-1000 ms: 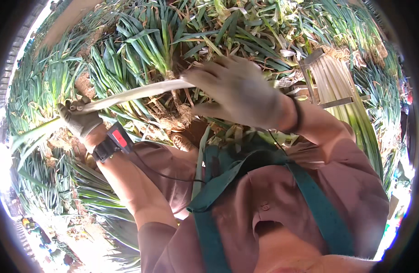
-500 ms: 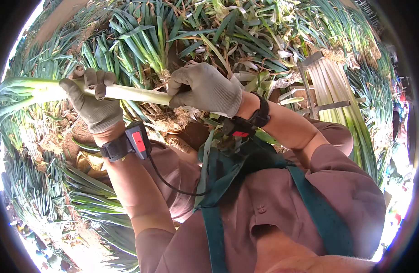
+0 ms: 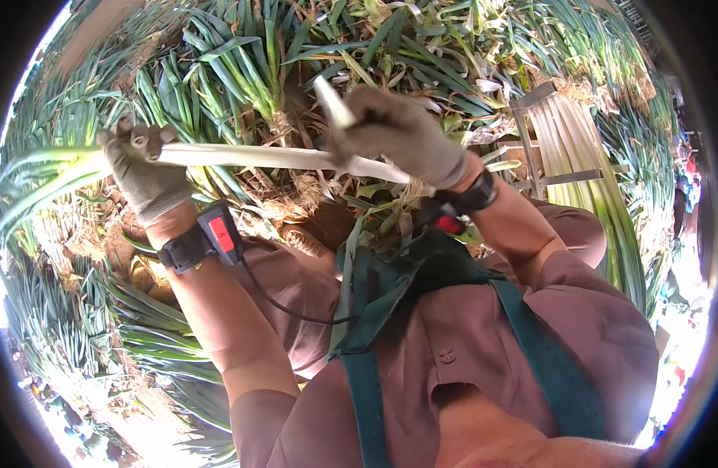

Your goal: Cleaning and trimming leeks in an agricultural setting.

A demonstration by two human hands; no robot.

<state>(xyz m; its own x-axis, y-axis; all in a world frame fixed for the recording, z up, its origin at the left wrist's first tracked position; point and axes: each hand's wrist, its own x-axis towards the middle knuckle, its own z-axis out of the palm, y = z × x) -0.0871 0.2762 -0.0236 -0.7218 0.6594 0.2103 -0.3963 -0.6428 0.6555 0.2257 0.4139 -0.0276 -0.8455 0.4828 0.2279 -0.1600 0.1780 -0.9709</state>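
A long leek (image 3: pixel 249 156) lies crosswise in front of me, its green leaves fanning out at the far left and its white shank running to the right. My left hand (image 3: pixel 148 168), in a grey-brown glove, is closed around it where the green begins. My gloved right hand (image 3: pixel 405 136) is closed at the shank's other end, somewhat smeared by motion. A short pale strip (image 3: pixel 333 103), apparently a peeled outer layer, sticks up from its fingers. Beneath this hand the shank's white end shows, partly covered by the fingers.
Heaps of leeks (image 3: pixel 242 70) with roots and dry leaves lie all around. To the right, a bundle of cleaned leeks (image 3: pixel 573 148) rests in a metal frame (image 3: pixel 522 140). Loose peeled leaves (image 3: pixel 421 58) cover the pile ahead. A cable (image 3: pixel 296 316) hangs from my left wrist device.
My right hand has moved right along the shank, baring more white stalk, and a pale strip now stands up from its fingers. My left hand has shifted slightly left and down, still gripping the leek.
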